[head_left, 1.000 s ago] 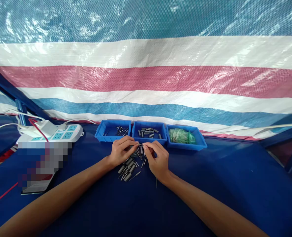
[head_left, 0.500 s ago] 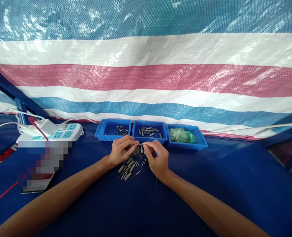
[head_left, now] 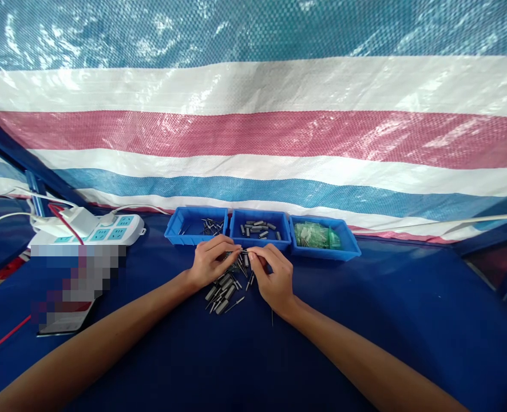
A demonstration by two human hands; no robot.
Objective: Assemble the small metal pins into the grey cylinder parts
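Note:
Fingertips of my left hand (head_left: pixel 213 262) and my right hand (head_left: pixel 274 277) nearly meet in front of the middle bin. Between them is a small thin metal piece (head_left: pixel 245 252), pinched from both sides. Its exact shape is mostly hidden by the fingers. Below and partly behind my left hand lies a loose pile of grey cylinders and thin metal pins (head_left: pixel 224 292) on the blue table. One thin pin (head_left: pixel 272 317) pokes out below my right hand.
Three blue bins line the back: the left (head_left: pixel 185 239) with thin pins, the middle (head_left: pixel 260 243) with grey cylinders, the right (head_left: pixel 348 247) with green plastic bags. A white power strip (head_left: pixel 129 232) with cables and a partly blurred phone (head_left: pixel 64 323) are at left. Striped sheeting (head_left: pixel 253 134) hangs behind.

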